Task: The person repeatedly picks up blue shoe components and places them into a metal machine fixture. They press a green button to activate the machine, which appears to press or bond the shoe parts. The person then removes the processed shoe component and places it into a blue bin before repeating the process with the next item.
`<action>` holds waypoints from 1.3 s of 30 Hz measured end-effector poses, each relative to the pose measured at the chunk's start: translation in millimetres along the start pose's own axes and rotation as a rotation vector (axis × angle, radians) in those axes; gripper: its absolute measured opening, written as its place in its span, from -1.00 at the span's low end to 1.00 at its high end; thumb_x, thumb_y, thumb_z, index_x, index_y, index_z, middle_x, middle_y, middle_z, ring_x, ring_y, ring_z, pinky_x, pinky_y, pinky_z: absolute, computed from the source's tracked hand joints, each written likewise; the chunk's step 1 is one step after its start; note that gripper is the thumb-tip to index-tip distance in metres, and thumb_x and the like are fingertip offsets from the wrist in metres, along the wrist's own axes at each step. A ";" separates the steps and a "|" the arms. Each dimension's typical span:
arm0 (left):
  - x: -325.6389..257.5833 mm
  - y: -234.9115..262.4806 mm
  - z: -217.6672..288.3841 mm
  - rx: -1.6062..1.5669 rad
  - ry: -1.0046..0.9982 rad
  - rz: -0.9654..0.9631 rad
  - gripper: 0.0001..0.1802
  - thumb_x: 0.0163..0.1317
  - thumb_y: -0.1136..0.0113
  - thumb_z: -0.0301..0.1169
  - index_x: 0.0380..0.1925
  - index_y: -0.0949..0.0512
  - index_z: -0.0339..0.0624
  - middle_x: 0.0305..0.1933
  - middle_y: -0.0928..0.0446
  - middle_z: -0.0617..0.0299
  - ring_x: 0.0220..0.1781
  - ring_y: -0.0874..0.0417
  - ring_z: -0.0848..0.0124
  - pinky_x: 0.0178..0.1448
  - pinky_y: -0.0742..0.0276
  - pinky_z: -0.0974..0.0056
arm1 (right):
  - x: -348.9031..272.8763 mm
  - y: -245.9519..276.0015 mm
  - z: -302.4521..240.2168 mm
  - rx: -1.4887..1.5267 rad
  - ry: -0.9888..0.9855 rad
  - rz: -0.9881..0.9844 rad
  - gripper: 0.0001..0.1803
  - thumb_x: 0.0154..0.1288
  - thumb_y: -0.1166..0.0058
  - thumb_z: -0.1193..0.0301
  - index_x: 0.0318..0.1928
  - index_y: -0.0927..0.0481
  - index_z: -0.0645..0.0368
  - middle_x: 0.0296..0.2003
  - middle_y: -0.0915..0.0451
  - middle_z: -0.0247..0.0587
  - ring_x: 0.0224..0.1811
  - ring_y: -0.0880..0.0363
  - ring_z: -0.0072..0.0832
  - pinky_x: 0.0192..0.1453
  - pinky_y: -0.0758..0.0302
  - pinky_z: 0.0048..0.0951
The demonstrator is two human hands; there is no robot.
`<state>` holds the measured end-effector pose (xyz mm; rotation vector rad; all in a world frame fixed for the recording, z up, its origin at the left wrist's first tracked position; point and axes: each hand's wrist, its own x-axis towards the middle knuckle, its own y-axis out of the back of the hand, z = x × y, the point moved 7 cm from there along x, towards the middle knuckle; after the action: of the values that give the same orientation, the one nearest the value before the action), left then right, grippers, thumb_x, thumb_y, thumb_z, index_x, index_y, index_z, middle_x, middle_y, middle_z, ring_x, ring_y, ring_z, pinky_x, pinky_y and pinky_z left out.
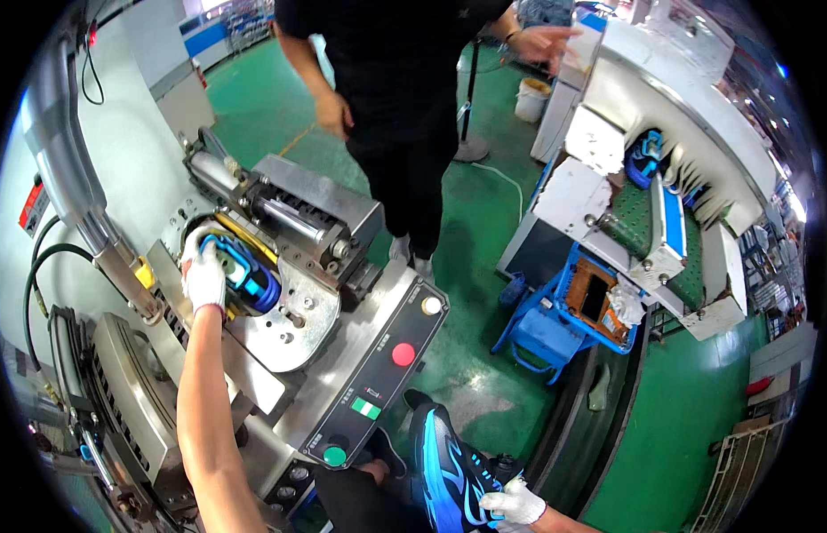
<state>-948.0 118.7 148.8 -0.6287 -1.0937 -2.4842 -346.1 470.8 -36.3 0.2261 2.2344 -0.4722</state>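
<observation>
My left hand (204, 277), in a white glove, reaches forward into the machine at the left. Its fingers are closed around the near side of a blue and black shoe (247, 274) seated in the machine's metal recess; part of the grip is hidden. Low in the view, my right hand (515, 503), also gloved in white, grips a second shoe (444, 466), black fading to blue with bright blue stripes. That shoe points up and away beside my legs, its heel end at my right hand.
A control panel (378, 364) with red, green and white buttons lies along the machine's near right edge. Facing me, a person in black (387, 80) stands beyond it. At right are a blue stool (542, 338) and a conveyor tunnel (689, 107) with a shoe (644, 160) inside.
</observation>
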 end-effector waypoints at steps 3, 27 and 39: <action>-12.6 34.2 32.3 -0.214 0.075 0.111 -0.68 0.51 -0.10 -0.46 0.20 -0.61 -0.13 0.19 -0.67 0.03 0.22 -0.68 0.18 0.37 -0.50 0.18 | -20.2 -11.3 -11.2 0.043 0.010 0.062 -0.79 0.24 -0.45 0.37 -0.25 -0.65 0.14 -0.43 -0.55 -0.51 -0.53 -0.35 -0.73 -0.49 -0.26 -0.54; -513.5 246.5 125.0 -0.198 0.025 -0.664 -0.59 -0.04 -0.23 -0.65 -0.15 -0.75 -0.09 0.02 -0.70 0.03 0.19 -0.68 -0.01 0.31 -0.62 0.02 | -39.3 -4.6 -119.2 -0.205 0.506 0.163 -0.55 0.32 -0.37 0.48 0.21 -0.64 0.20 -0.03 -0.68 -0.36 -0.05 -0.64 -0.51 0.11 -0.58 -0.36; -538.0 229.0 111.6 -0.437 0.065 -0.713 -0.53 0.07 -0.24 -0.50 0.05 -0.71 0.01 0.19 -0.62 0.11 0.39 -0.55 -0.02 0.66 -0.28 -0.17 | 52.3 -345.3 -447.4 -0.949 0.885 0.054 -0.53 0.26 -0.51 0.14 -0.01 -0.72 0.22 -0.24 -0.72 -0.36 -0.30 -0.62 -0.63 -0.22 -0.58 -0.46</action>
<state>-358.1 131.5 70.1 -0.2803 -0.8456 -3.3825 -799.4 337.6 278.2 -0.0325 2.9952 0.9076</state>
